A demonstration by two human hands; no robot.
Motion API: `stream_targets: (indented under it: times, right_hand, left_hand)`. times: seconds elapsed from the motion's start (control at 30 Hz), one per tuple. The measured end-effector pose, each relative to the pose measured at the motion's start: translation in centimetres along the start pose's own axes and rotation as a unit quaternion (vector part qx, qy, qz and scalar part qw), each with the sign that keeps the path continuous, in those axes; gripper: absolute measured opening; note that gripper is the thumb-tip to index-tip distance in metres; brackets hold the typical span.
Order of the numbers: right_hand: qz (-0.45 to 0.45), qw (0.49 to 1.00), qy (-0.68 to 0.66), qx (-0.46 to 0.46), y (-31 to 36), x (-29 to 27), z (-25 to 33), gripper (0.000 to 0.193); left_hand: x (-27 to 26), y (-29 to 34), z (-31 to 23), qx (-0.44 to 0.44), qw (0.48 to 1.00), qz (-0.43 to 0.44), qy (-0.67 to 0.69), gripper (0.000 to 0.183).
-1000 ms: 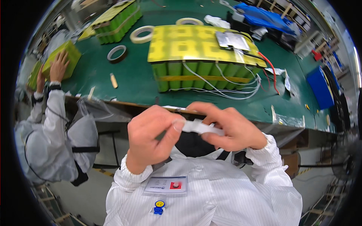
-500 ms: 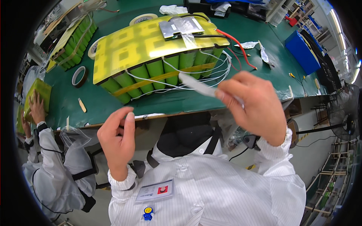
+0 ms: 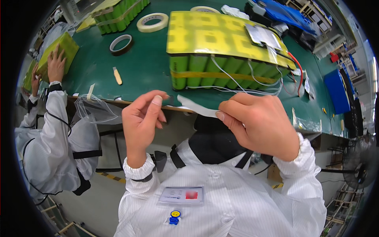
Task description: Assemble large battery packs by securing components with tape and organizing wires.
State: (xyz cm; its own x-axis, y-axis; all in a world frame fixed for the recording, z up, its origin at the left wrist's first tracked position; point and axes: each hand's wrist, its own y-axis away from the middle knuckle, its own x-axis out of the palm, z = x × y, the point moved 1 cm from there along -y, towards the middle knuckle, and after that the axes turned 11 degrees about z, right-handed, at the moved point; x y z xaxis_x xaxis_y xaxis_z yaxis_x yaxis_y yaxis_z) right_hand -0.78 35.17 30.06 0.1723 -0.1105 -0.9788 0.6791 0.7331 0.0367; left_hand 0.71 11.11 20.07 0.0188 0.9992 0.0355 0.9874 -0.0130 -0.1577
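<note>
My right hand (image 3: 262, 122) pinches one end of a white, slightly curved strip (image 3: 197, 108) between thumb and fingers; its free end points left. Just left of that end is my left hand (image 3: 140, 122), loosely curled, fingers apart, with nothing visible in it. Beyond both hands, on the green table (image 3: 148, 73), stands a battery pack of green cells (image 3: 201, 67) under a yellow top sheet (image 3: 213, 31). White wires (image 3: 231, 75) hang along its near side, and a silvery circuit board (image 3: 263, 36) is taped on top.
Left on the table lie a dark tape roll (image 3: 121, 44), a cream tape roll (image 3: 152, 22) and a small wooden-handled tool (image 3: 117, 76). At far left a co-worker's hand (image 3: 56, 65) touches a yellow pack (image 3: 69, 49). A blue box (image 3: 336, 93) stands right; a plastic bag (image 3: 96, 108) hangs from the edge.
My view has shifted left, so the pack sits farther right. My hands have come closer together, and the strip's free end is now near my left fingertips.
</note>
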Motion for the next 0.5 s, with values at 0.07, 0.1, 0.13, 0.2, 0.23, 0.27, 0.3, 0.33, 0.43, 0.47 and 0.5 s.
stream_targets:
  times: [0.07,0.1,0.13,0.2,0.23,0.27,0.3,0.33,0.43,0.47,0.5]
  right_hand:
    - [-0.053,0.997,-0.029,0.048,-1.1,0.7,1.6,0.007]
    - [-0.053,0.996,-0.049,0.056,-1.5,1.2,2.4,0.007]
    - [-0.053,0.994,-0.06,0.075,-2.2,1.8,3.3,0.006]
    - [-0.064,0.987,-0.092,0.111,-3.3,2.5,4.8,0.005]
    - [-0.056,0.989,-0.085,0.108,-3.9,2.8,5.3,0.005]
    - [-0.093,0.984,-0.081,0.132,-4.5,2.9,5.5,0.006]
    - [-0.131,0.976,-0.077,0.155,-5.0,3.0,5.7,0.007]
    - [-0.147,0.973,-0.044,0.17,-5.5,3.0,6.2,0.008]
    - [-0.111,0.969,0.023,0.22,-6.2,3.0,7.0,0.01]
    - [-0.099,0.97,0.024,0.22,-6.3,3.1,7.1,0.01]
    - [-0.097,0.969,0.027,0.224,-6.5,3.0,7.3,0.01]
  left_hand:
    - [-0.6,-0.2,0.4,0.005,0.999,0.003,0.047,0.022]
    - [-0.8,-0.5,0.6,0.008,0.996,0.015,0.09,0.022]
    - [-1.2,-0.6,0.9,0.017,0.996,-0.005,0.086,0.02]
    - [-1.4,-1.5,1.1,0.05,0.996,-0.055,0.039,0.018]
    - [-1.4,-1.8,1.0,0.077,0.992,-0.094,-0.017,0.017]
    - [-1.4,-2.1,0.4,0.077,0.988,-0.11,-0.081,0.015]
    - [-1.5,-2.7,1.0,0.074,0.988,-0.115,-0.072,0.015]
    - [-1.8,-3.3,1.4,0.176,0.958,-0.14,-0.177,0.016]
    - [-1.4,-3.7,2.5,0.255,0.929,-0.141,-0.229,0.019]
    - [-1.2,-3.9,2.7,0.257,0.93,-0.134,-0.224,0.02]
    - [-1.1,-4.1,3.0,0.26,0.932,-0.128,-0.22,0.02]
